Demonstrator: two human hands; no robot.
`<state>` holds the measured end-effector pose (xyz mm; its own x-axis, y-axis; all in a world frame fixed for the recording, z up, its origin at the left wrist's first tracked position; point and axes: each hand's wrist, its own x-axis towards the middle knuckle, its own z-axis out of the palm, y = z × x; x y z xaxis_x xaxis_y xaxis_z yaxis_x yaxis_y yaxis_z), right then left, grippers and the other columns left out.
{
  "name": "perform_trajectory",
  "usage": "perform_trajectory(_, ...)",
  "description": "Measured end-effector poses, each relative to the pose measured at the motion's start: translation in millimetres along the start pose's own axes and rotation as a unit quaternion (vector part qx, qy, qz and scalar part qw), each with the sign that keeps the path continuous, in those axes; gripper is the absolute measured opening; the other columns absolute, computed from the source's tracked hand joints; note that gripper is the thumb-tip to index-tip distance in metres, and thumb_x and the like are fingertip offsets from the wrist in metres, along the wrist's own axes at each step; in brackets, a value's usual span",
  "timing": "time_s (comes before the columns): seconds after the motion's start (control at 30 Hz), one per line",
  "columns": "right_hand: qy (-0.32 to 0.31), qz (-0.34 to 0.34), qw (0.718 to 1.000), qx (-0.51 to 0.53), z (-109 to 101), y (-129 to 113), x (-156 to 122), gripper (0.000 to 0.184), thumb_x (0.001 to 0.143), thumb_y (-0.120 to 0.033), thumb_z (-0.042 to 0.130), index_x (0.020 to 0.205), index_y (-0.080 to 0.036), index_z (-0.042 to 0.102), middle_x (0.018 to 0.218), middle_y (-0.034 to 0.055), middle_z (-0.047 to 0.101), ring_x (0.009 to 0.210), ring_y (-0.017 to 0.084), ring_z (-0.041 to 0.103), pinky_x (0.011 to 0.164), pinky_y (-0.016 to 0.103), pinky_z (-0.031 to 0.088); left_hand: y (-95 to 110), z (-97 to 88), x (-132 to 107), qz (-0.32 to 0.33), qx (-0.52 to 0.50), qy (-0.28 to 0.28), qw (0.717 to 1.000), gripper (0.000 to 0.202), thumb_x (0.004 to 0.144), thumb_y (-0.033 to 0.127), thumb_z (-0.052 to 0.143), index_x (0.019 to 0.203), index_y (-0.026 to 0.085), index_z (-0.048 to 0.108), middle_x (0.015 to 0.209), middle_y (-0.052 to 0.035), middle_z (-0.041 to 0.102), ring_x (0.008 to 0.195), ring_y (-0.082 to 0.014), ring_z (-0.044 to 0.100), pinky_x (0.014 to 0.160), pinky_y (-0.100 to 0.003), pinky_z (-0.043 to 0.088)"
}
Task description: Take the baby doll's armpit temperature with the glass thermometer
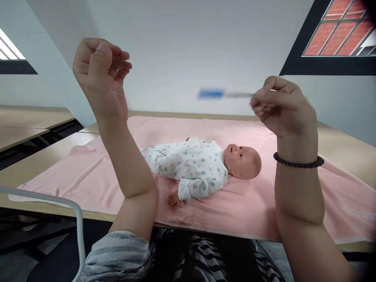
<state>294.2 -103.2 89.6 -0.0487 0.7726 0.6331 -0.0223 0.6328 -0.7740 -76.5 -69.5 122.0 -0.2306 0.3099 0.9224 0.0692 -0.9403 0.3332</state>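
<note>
My right hand [283, 105] is raised on the right, its fingertips pinched on the thin pale end of a stick with a blue end [210, 93]. The stick points left, roughly level, and is smeared by motion, so its exact kind cannot be made out. On the left, my left hand [102, 70] is held up with its fingers curled in toward the palm; nothing shows in it. Between and below the hands, a baby doll [190, 162] in a white patterned outfit lies on its back, head to the right. Neither hand touches it.
A pink cloth [249, 207] covers much of the wooden table [337, 137] under the doll. A white curved metal bar [78, 219] stands at the lower left. Another table [26, 117] is at the far left, and a white wall [188, 55] rises behind.
</note>
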Motion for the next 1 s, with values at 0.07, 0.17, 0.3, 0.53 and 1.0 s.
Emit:
perform_trajectory(0.07, 0.001, 0.014, 1.000, -0.008, 9, -5, -5, 0.038, 0.060, -0.051, 0.097, 0.069, -0.034, 0.063, 0.074, 0.0017, 0.072, 0.070, 0.023, 0.065, 0.068, 0.046, 0.062, 0, -0.6, 1, 0.001, 0.001, -0.005, 1.000, 0.082, 0.072, 0.066, 0.088, 0.069, 0.014, 0.024, 0.071, 0.0110, 0.048, 0.080, 0.0033, 0.063, 0.076, -0.019, 0.048)
perform_trajectory(0.17, -0.001, 0.017, 0.999, 0.031, 16, -10, -11, 0.039, 0.063, -0.052, 0.095, 0.067, -0.034, 0.061, 0.076, 0.0015, 0.072, 0.075, 0.025, 0.067, 0.073, 0.047, 0.064, 0, -1.0, 0, 0.007, 0.011, -0.025, 1.000, 0.090, 0.075, 0.067, 0.085, 0.071, 0.011, 0.015, 0.068, 0.0079, 0.034, 0.080, 0.0047, 0.063, 0.076, -0.017, 0.047)
perform_trajectory(0.3, -0.034, 0.007, 0.999, 0.024, 14, -9, -10, 0.026, 0.070, -0.045, 0.094, 0.070, -0.037, 0.070, 0.077, -0.0014, 0.073, 0.069, 0.021, 0.063, 0.070, 0.042, 0.066, -6, -0.9, 0, 0.022, -0.057, -0.025, 0.998, 0.035, 0.086, 0.040, 0.078, 0.080, 0.017, 0.053, 0.073, 0.0089, 0.055, 0.079, -0.0016, 0.067, 0.075, -0.019, 0.051)
perform_trajectory(0.53, -0.027, -0.010, 0.997, 0.075, 5, -5, -4, 0.038, 0.061, -0.051, 0.099, 0.066, -0.035, 0.065, 0.066, -0.0042, 0.067, 0.065, 0.017, 0.065, 0.055, 0.032, 0.063, -25, -7.3, 3, 0.057, -0.164, -0.032, 0.984, 0.006, 0.092, 0.015, 0.061, 0.089, 0.012, 0.066, 0.081, -0.0015, 0.067, 0.078, -0.0139, 0.071, 0.070, -0.024, 0.054)
perform_trajectory(1.0, -0.017, -0.073, 0.997, -0.027, 22, -2, -11, 0.021, 0.083, -0.031, 0.091, 0.074, -0.033, 0.072, 0.076, 0.0002, 0.072, 0.076, 0.022, 0.070, 0.069, 0.039, 0.063, -1, 21.3, -19, 0.066, 0.014, -0.314, 0.947, 0.041, 0.085, 0.031, 0.092, 0.121, 0.022, 0.076, 0.109, -0.0043, 0.077, 0.102, -0.0188, 0.077, 0.088, -0.033, 0.065)
